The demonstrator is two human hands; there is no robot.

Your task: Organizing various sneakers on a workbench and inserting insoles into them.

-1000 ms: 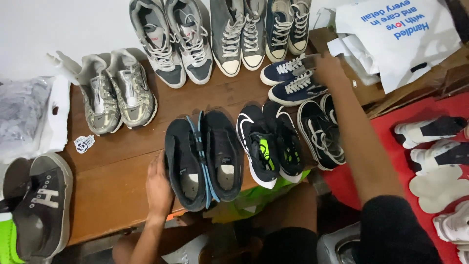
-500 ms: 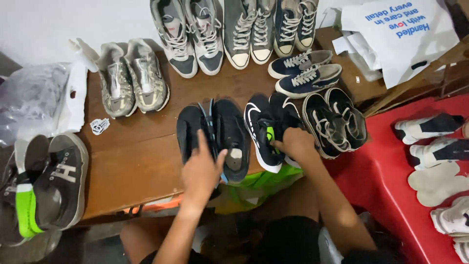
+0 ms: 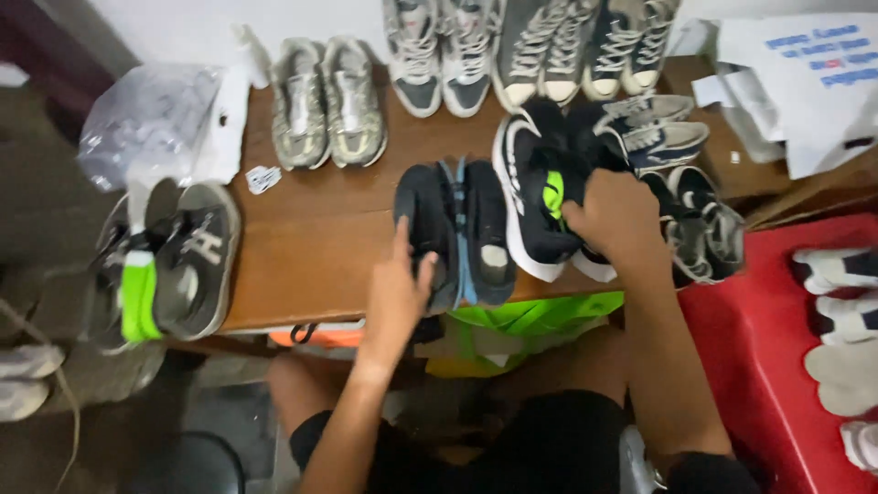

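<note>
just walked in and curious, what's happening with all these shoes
A person sits at a wooden table covered with pairs of shoes. The left hand rests on a black pair with blue trim near the front edge. The right hand grips a black sneaker with a white sole and green insole. Silver and grey pairs stand along the back.

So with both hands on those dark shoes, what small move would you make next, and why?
Probably slide the black pair with blue trim back from the table's front edge. The left hand already rests on it and its heels look close to the edge, while the right hand grips the black-and-white sneakers.
</note>
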